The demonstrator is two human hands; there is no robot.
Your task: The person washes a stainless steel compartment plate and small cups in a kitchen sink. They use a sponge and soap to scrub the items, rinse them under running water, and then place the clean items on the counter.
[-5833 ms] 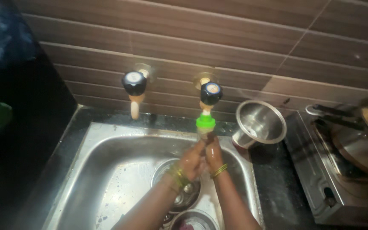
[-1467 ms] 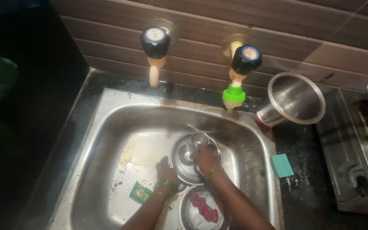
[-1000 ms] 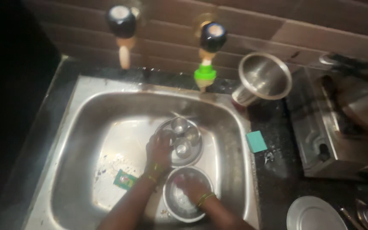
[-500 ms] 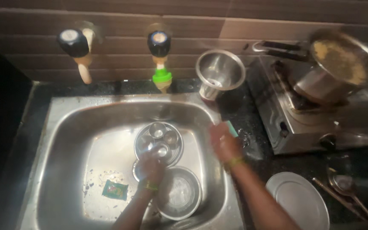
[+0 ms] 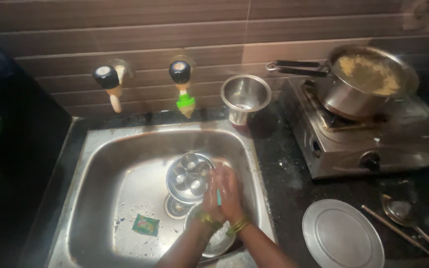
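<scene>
A brown tiled wall (image 5: pixel 125 44) backs the black stone desk (image 5: pixel 284 183) and steel sink (image 5: pixel 125 178). At two o'clock, a steel pan (image 5: pixel 368 79) holds yellow food. Over the sink's round moulded steel tray (image 5: pixel 187 176), left hand (image 5: pixel 212 193) and right hand (image 5: pixel 232 191) press together around a teal sponge (image 5: pixel 219 196).

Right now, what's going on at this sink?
A person's left hand and right hand are pressed together over the stainless steel sink, with a small blue-green thing between the palms; what it is cannot be told. Below them lie a round steel plate with small cups and a round steel bowl. A steel pan of yellow food sits on the stove.
</scene>
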